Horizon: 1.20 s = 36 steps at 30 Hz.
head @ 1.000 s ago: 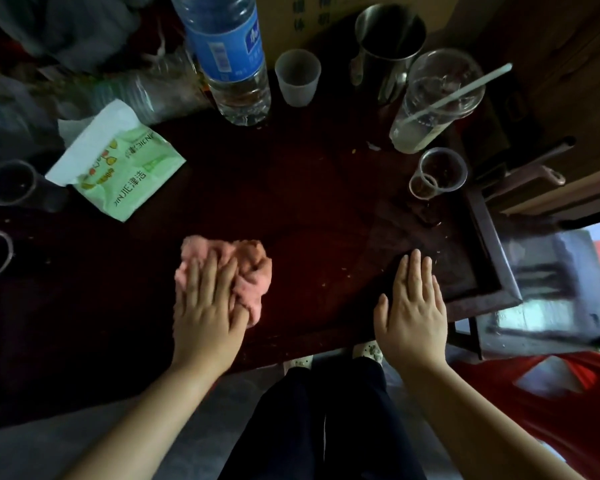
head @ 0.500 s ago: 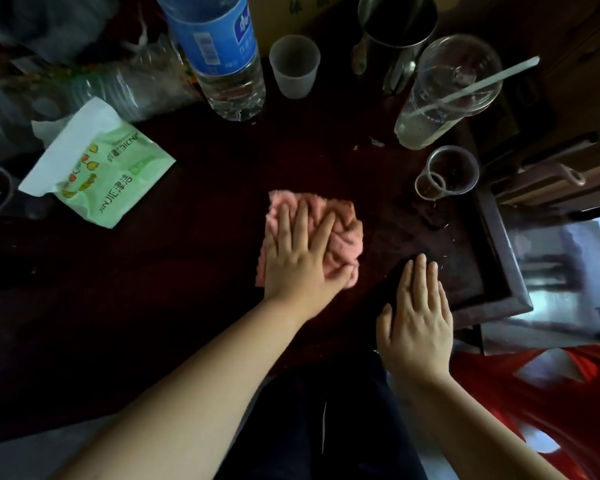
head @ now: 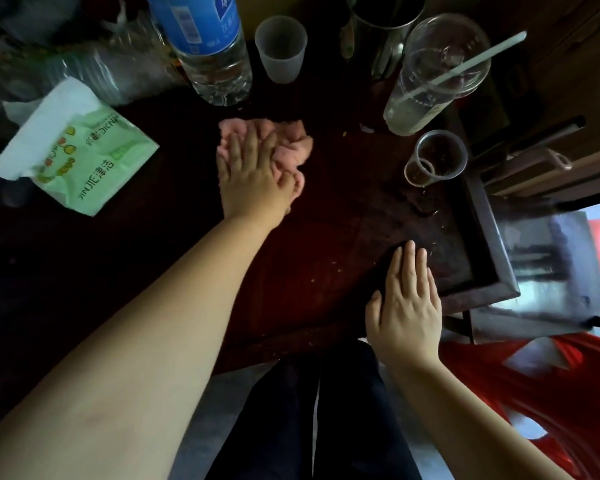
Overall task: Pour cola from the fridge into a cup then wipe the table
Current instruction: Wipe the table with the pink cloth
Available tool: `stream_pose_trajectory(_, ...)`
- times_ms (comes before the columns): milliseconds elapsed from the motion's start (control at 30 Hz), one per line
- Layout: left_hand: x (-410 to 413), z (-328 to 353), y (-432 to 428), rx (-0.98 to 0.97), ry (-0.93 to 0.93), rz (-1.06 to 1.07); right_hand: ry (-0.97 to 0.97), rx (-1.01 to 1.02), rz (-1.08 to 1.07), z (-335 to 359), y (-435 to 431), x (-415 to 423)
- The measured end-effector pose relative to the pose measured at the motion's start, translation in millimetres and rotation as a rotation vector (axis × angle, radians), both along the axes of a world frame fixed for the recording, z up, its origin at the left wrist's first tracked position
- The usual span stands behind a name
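Note:
A crumpled pink cloth [head: 291, 142] lies on the dark red-brown table [head: 326, 244], just below the water bottle. My left hand [head: 253, 178] presses flat on the cloth with straight fingers, arm stretched far forward. My right hand [head: 407, 303] rests flat on the table near its front right corner, holding nothing. A small clear cup [head: 437, 157] with dark cola in its bottom stands at the right, tilted in this view. Crumbs and wet marks dot the table between the cup and my right hand.
A large water bottle [head: 208, 46], a frosted cup [head: 280, 48], a metal mug [head: 383, 26] and a lidded plastic cup with a straw [head: 430, 77] stand along the back. A green tissue pack [head: 80, 154] lies at the left. A red bag [head: 534, 393] sits below the table's right corner.
My left hand has slid the pink cloth from the table's front edge rightward and then far back toward the bottle. My right hand has stayed flat near the corner.

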<state>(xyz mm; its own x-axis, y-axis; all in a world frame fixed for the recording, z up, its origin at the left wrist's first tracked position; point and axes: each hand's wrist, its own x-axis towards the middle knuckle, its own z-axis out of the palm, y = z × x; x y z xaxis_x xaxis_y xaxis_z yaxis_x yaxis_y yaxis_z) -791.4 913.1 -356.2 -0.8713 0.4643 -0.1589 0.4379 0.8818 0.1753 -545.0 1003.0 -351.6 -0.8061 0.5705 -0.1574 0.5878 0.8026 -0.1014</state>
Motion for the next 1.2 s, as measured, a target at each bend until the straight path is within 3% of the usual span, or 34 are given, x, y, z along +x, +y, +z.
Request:
stream_pose_trajectory(300, 72.3, 6.2, -126.9, 0.025, -0.036, 0.047, -0.027, 0.000, 0.012, -0.7, -0.2, 2.9)
stream_pose_trajectory(467, 118.6, 5.5, -153.9, -0.001, -0.085, 0.015, -0.028, -0.008, 0.015, 0.6, -1.0, 2.7)
stream_pose_trajectory(800, 55.2, -4.9, -65.9, -0.099, -0.024, -0.072, -0.015, -0.012, 0.002, -0.9, 0.1, 1.2)
stream_pose_trajectory(1200, -6.4, -6.8, 34.0, -0.009, 0.036, -0.171, 0.020, 0.011, -0.003, -3.4, 0.0, -0.3)
